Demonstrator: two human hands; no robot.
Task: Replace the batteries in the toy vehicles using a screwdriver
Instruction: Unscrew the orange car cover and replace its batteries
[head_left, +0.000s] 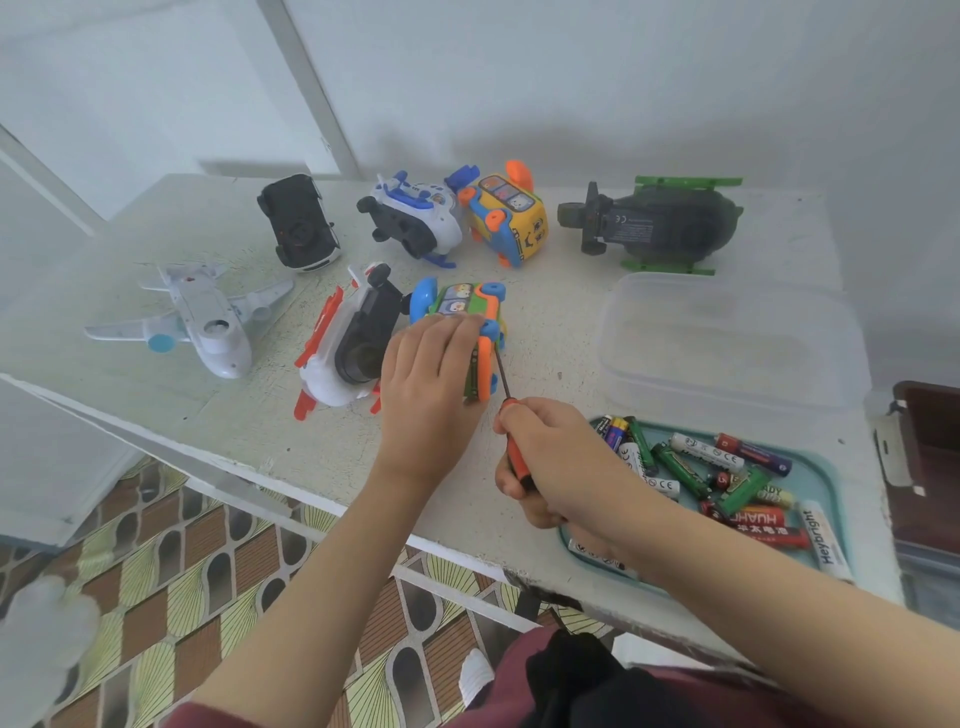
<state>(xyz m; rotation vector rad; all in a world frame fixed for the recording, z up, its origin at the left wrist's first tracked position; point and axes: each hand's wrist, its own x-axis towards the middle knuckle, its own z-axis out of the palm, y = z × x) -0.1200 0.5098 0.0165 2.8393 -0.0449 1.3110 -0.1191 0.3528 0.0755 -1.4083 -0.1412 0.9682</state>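
Note:
A green, blue and orange toy bus (470, 317) lies on its side near the middle of the white table (260, 410). My left hand (428, 384) grips it from the near side, fingers curled over its top. My right hand (550, 462) holds a screwdriver (506, 400) with a red and black handle. Its thin dark shaft points up and left, and its tip meets the bus's right side beside an orange wheel.
More toys lie on the table: a white plane (202, 322), a black car (298, 223), a red-and-white helicopter (348, 348), a blue-and-white helicopter (415, 218), a yellow bus (506, 215) and a green helicopter (654, 226). A clear plastic box (732, 338) stands behind a teal tray (831, 473) with several batteries (727, 478).

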